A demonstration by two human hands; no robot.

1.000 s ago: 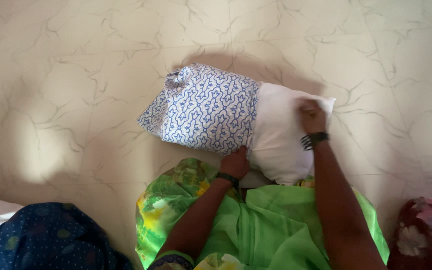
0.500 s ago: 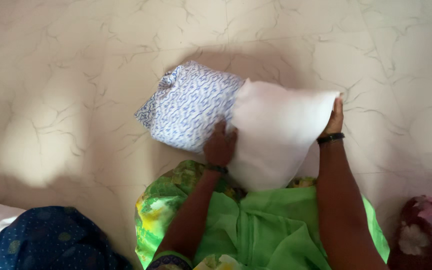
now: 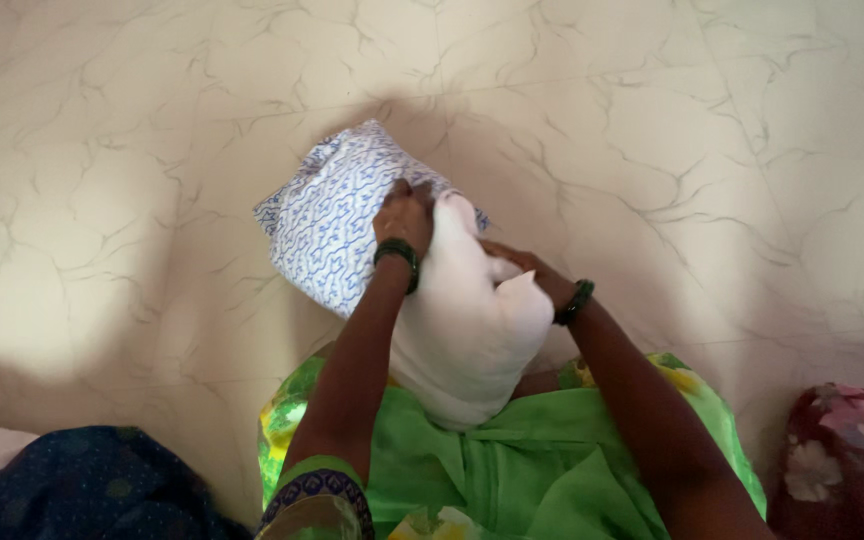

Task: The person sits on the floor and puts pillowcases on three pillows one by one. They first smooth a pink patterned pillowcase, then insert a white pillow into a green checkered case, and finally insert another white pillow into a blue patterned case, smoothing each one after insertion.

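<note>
Both hands, left (image 3: 404,218) and right (image 3: 524,266), have shifted leftward, gripping the white pillow (image 3: 467,330) at its patterned cover (image 3: 327,220).

Soft, warm daylight falls on the marble floor (image 3: 712,120), brightest at left; a broad shadow spreads behind the slightly blurred pillow (image 3: 462,330).

1. No packages, labels, signs or screens show in this view.
</note>
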